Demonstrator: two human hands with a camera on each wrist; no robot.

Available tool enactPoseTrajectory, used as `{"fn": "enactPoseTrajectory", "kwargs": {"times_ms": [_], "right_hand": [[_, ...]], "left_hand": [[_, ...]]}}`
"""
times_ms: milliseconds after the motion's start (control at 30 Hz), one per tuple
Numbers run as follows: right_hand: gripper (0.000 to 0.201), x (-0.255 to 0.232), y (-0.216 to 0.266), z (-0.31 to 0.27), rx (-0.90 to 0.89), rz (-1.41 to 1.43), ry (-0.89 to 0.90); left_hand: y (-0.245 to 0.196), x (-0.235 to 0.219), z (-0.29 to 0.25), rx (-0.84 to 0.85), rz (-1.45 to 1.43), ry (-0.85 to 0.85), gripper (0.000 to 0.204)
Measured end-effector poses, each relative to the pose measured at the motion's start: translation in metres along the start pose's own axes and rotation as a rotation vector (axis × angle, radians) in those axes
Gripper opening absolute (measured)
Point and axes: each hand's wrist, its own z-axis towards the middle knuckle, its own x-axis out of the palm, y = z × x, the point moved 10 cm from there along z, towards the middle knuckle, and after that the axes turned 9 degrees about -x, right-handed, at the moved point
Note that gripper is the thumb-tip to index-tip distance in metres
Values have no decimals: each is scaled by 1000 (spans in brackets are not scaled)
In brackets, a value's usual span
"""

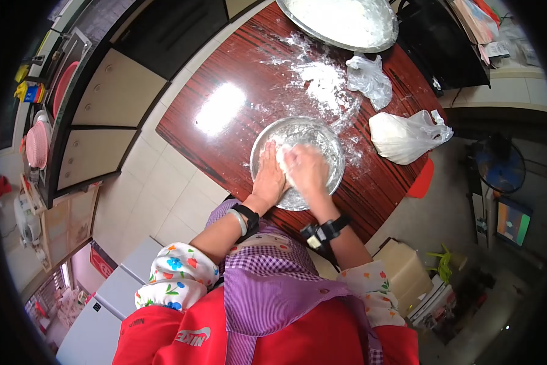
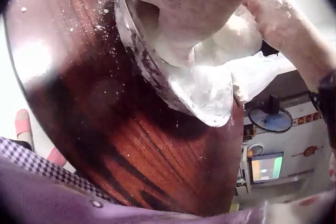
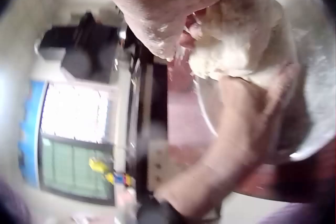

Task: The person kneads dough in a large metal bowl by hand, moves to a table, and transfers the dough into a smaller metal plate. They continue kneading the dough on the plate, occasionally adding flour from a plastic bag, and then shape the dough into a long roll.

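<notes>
Two hands meet over pale dough [image 3: 239, 29], which lies inside a round metal bowl [image 1: 328, 143] at the near edge of the dark wood surface [image 1: 194, 155]. We see the left hand [image 1: 271, 173] on the dough's 8 o'clock side, fingers long and straight, resting rather than grasping; we take it to be steadying the lump. The right hand [image 1: 307, 170] lies against the 3 o'clock side, its fingers apparently bent in, but blur keeps us from telling whether they grasp dough or merely press it. With forearms entering from 7 and 5 o'clock, we judge the bowl sits close so body weight can bear downward.

Reading outward from the bowl, we find spilled white powder [image 1: 322, 82] towards 12 o'clock, and beyond it, nearer 1, a wide basin [image 1: 380, 47] of the same-looking powder, probably set back to leave working room. A crumpled clear bag [image 1: 369, 82] lies past 1 o'clock; a bulging white bag [image 1: 401, 139] rests between 2 and 3, perhaps kept within reach.
</notes>
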Motion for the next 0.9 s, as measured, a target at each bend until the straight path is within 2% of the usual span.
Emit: {"fn": "enactPoseTrajectory", "kwargs": {"times_ms": [33, 67, 100, 167, 233, 300, 333, 367, 433, 467, 500, 533, 567, 600, 633, 667, 700, 767, 833, 867, 900], "right_hand": [[29, 11, 1, -12, 58, -34, 93], [25, 16, 4, -21, -49, -14, -53], [25, 28, -4, -26, -48, -14, -43], [17, 25, -2, -29, -154, 28, -201], [16, 32, -8, -19, -138, 5, -175], [20, 27, -4, -8, -212, -208, -327], [19, 43, -17, 2, -120, -224, -186], [19, 46, -19, 13, -120, -217, -187], [18, 30, -24, 34, -112, -287, -341], [17, 36, -31, 45, -53, -199, -252], [17, 34, -29, 41, -55, -194, -265], [18, 33, -28, 41, -72, -200, -273], [18, 27, -23, 46, -91, -209, -284], [20, 32, -27, 49, -10, -136, -170], [20, 28, -26, 44, -13, -133, -189], [22, 26, -18, 30, -107, -165, -197], [23, 25, -9, 18, -201, -199, -200], [26, 13, -4, 11, -225, -154, -179], [27, 33, -8, 7, -20, 321, 311], [22, 18, -4, 1, -61, 256, 161], [22, 20, 0, -14, -57, 251, 162]], "left_hand": [[0, 7, -1, 41, 92, -9, 79], [-2, 13, -2, 78, 183, -18, 71], [-1, 13, -3, 73, 179, -11, 71], [1, 12, -2, 72, 104, 46, 73], [-3, 8, -1, 70, 135, 89, 74], [-8, -1, 1, 55, 173, 126, 76], [-8, -1, 3, 28, 200, 188, 79], [-7, 3, 4, 1, 228, 246, 83], [-9, 11, 5, 12, 236, 206, 90], [-11, 5, 7, 22, 175, 112, 92], [-12, -5, 5, 33, 119, 13, 95], [-10, -6, 4, 18, -1, 48, 97], [-9, -17, 3, 26, 13, 24, 97], [-8, -16, -3, 45, -74, 125, 100], [-7, -14, -7, 65, -160, 226, 102], [-6, -28, -12, 114, -196, 111, 101], [-4, -27, -16, 117, -195, 115, 101], [-5, -24, -10, 132, 148, 77, 101], [-7, -23, -9, 128, 220, 98, 97], [-5, -22, -10, 127, 210, 80, 97], [-3, -21, -10, 126, 200, 61, 97]]}}
